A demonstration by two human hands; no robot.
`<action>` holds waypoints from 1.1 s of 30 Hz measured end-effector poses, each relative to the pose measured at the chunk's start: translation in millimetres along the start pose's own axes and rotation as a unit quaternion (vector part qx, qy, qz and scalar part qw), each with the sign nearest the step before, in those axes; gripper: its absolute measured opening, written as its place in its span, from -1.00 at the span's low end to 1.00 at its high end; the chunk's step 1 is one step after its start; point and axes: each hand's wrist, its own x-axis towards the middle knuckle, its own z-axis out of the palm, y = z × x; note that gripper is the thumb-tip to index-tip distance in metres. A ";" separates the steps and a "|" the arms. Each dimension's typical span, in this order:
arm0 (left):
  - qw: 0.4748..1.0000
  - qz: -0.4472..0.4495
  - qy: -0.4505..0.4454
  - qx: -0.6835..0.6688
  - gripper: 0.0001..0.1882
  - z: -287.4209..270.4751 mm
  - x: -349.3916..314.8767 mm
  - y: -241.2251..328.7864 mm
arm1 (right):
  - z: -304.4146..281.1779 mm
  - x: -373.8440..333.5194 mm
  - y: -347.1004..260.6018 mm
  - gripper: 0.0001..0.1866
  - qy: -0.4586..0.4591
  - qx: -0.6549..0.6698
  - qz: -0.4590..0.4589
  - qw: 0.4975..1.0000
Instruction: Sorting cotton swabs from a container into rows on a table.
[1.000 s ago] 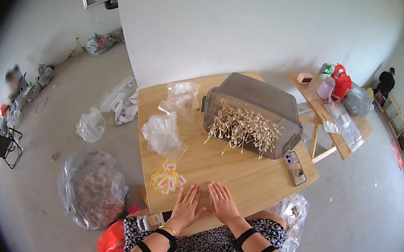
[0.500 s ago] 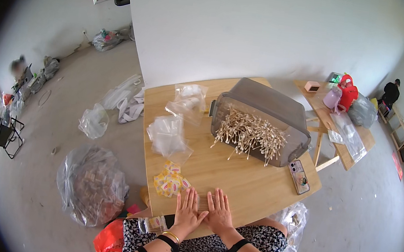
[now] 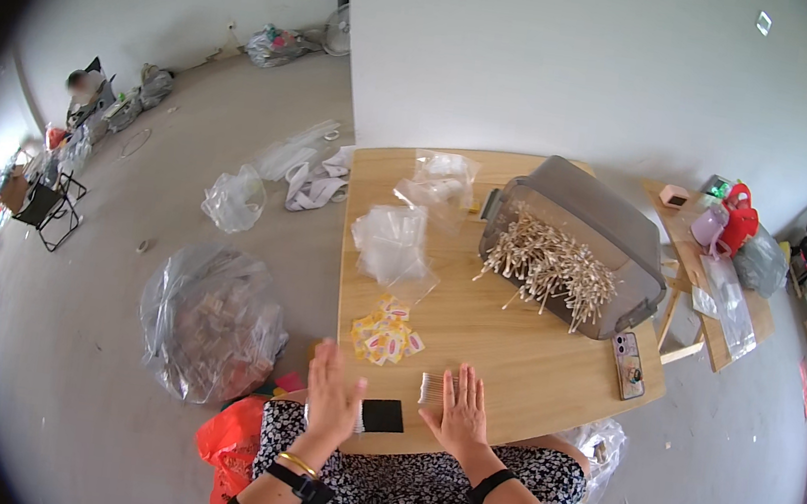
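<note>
Hanging over the near left edge of the wooden table, the left hand is flat, fingers close together and thumb out. It looks like it holds nothing, but I cannot tell if it touches the small pack under it. Just right of the pack is a black patch. Farther right, a row of cotton swabs lies near the middle. The right hand is flat over its right part, fingers a little apart, not gripping.

If the right hand slides, the sticks could roll and get messy. A bump could knock the pack off, since it sits by the edge.

On the left, the gray floor has a big clear bag on it. On the table, yellow packets lie left, with clear bags farther back. A tipped gray bin spills loose swabs at far right, by a phone. Behind stands a white wall.
</note>
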 end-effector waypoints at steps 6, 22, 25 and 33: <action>0.960 -0.233 -0.013 -0.152 -0.09 8.0 -51.0 -70.8 | 5.2 -20.6 -64.1 -0.05 -0.034 0.002 -0.066 0.997; 0.907 -0.293 0.121 -0.278 -0.34 59.2 -52.8 -76.1 | 12.7 -16.2 -118.7 -0.10 -0.042 0.060 -0.090 0.993; 0.937 -0.278 0.070 -0.200 -0.31 45.5 -50.5 -66.6 | 14.6 -13.5 -116.5 -0.05 -0.050 0.096 -0.113 0.988; 0.959 -0.250 0.032 -0.126 -0.37 30.7 -50.3 -86.4 | 10.7 -16.3 -121.7 0.05 -0.071 0.011 -0.070 0.995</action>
